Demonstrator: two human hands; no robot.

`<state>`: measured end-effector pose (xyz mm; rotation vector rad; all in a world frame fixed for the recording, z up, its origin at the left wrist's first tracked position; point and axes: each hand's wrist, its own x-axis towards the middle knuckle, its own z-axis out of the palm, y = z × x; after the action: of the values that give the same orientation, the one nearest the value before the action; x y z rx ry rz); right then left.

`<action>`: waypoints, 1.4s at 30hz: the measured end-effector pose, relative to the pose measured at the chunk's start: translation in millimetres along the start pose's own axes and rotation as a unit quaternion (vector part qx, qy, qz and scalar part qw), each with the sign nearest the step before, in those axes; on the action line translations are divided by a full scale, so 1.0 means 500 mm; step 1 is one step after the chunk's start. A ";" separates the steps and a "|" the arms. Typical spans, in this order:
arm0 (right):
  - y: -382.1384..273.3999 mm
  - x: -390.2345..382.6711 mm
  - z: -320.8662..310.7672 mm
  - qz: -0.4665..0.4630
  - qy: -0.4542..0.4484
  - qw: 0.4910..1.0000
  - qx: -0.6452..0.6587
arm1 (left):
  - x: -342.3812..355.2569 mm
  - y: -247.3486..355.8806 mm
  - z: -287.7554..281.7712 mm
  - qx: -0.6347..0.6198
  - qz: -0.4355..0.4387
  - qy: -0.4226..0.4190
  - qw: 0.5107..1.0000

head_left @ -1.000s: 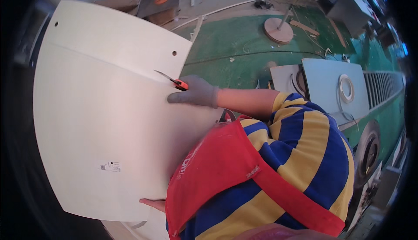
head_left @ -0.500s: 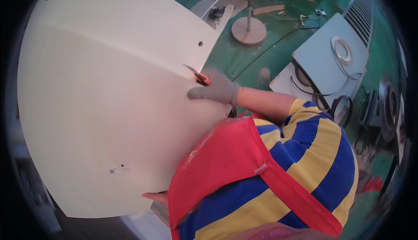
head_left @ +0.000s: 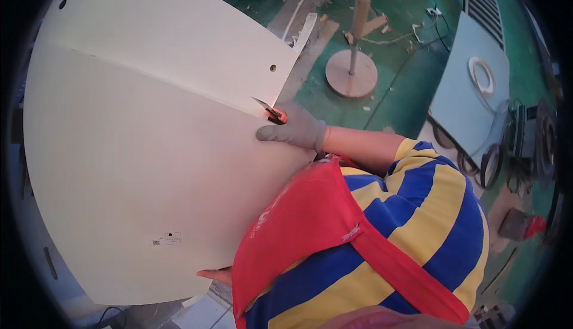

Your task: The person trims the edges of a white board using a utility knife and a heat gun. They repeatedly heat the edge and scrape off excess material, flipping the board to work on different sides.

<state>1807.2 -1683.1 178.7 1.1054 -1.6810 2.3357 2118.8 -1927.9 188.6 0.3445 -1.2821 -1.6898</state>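
Note:
A large pale white panel [head_left: 149,150], creased by a ridge, with dark holes near its far end, fills the left half of the head view. In a grey glove, my right hand [head_left: 292,127] is closed around a utility knife [head_left: 276,114] with an orange-and-black handle, its blade out over the panel. My right thumb lies against the panel's surface by its right edge. My bare left hand [head_left: 216,276] is at the panel's near edge, thumb stretched along it. The other left fingers are hidden by the panel and the red apron [head_left: 292,215].
A post on a round base [head_left: 351,73] stands on the green floor beyond the panel. At right, a pale blue board [head_left: 462,84] carries a white coil [head_left: 481,76], with dark rings beside it. Scraps and cables lie on the floor. A small label [head_left: 167,239] sticks to the panel.
The view has shifted, so the post and blue board appear farther right and the post base lower. Both hands keep about the same place on the panel, and the knife stays in my right hand.

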 end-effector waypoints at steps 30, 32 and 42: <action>-0.219 -0.104 0.268 -0.021 0.323 0.939 -0.114 | 0.444 0.150 -0.148 -0.169 -0.168 -0.273 0.932; -0.211 -0.132 0.275 -0.009 0.343 0.928 -0.148 | 0.470 0.125 -0.152 -0.177 -0.186 -0.302 0.918; -0.168 -0.126 0.276 -0.024 0.489 0.859 -0.147 | 0.656 -0.010 0.034 -0.135 -0.232 -0.456 0.849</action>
<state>1961.2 -1744.3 230.6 -0.1381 -1.4337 1.9190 1938.3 -2182.5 291.3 -0.4263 -1.6605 -2.5753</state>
